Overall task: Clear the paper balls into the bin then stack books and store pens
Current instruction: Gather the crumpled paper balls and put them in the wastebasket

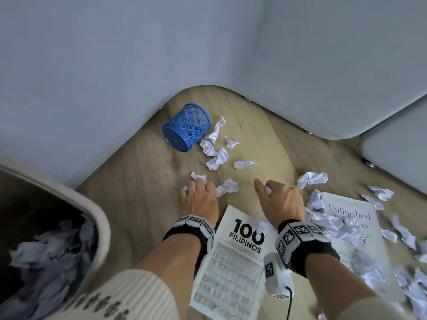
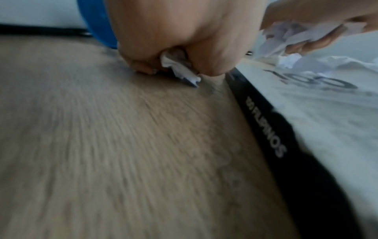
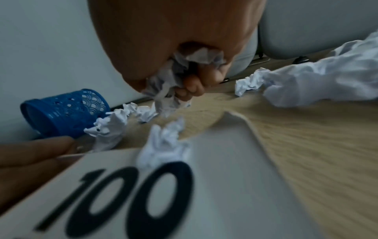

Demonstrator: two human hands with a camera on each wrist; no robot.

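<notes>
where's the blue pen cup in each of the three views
Head: the pen cup lies on its side at upper centre, near the far corner of the desk, left of a cluster of paper balls.
Left wrist: only a blue sliver shows at the top, behind the left hand.
Right wrist: on its side at middle left.
Shared landmark: the "100" book.

Crumpled white paper balls litter the frame's centre and right. Two books lie flat, lower centre. The bin, lower left, holds paper.
</notes>
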